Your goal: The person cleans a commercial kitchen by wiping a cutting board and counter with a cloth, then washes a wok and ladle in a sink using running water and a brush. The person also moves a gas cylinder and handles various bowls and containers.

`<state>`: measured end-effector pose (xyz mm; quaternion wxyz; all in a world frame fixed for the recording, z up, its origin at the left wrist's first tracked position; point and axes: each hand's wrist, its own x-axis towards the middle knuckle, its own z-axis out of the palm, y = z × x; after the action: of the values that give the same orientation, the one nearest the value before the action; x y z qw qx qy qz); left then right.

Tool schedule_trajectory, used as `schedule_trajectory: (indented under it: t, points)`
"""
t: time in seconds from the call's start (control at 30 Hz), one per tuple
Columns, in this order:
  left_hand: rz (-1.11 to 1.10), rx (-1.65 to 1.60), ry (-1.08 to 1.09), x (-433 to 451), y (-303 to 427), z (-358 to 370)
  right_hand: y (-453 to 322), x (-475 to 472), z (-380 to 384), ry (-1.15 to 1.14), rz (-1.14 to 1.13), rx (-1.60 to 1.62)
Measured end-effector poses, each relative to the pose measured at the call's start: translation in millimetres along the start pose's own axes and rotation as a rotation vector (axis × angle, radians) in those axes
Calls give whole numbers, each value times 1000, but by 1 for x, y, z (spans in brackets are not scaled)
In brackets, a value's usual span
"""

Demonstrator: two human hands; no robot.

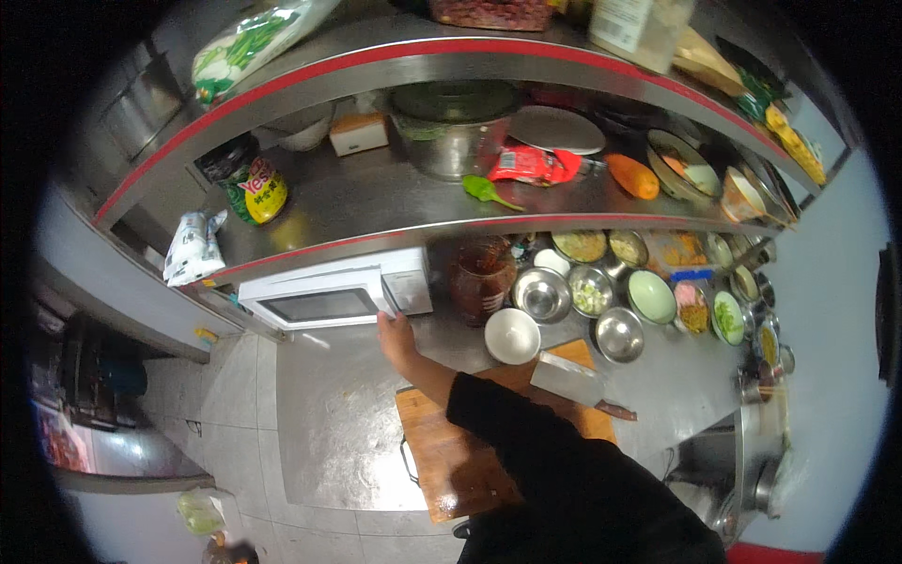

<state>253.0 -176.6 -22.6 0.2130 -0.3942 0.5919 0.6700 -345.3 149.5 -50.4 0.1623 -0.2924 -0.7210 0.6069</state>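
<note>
My right hand reaches across to the left, its fingers curled at the door handle of a white microwave oven. The microwave door stands slightly ajar, with a narrow dark gap along its right edge. My left hand is out of view. Below my forearm lies a wooden cutting board. A cleaver with a brown handle rests across the board's upper right part. Just beyond it is a white bowl, and a large jar of dark red sauce sits between the bowl and the microwave.
Metal bowls, a pale green bowl and several containers of chopped ingredients crowd the counter's right side. A steel shelf overhangs the microwave, holding a labelled jar, a lidded pot, a green pepper and a carrot.
</note>
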Motion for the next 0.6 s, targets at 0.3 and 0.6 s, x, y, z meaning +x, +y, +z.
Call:
schedule_trajectory:
  t: [0.3,0.6]
  points:
    - [33,71,25,27,15,-32,51,56,-30,21,-151,-430]
    - [12,151,-137,77,32,-9,32,111,-160,269,334,709]
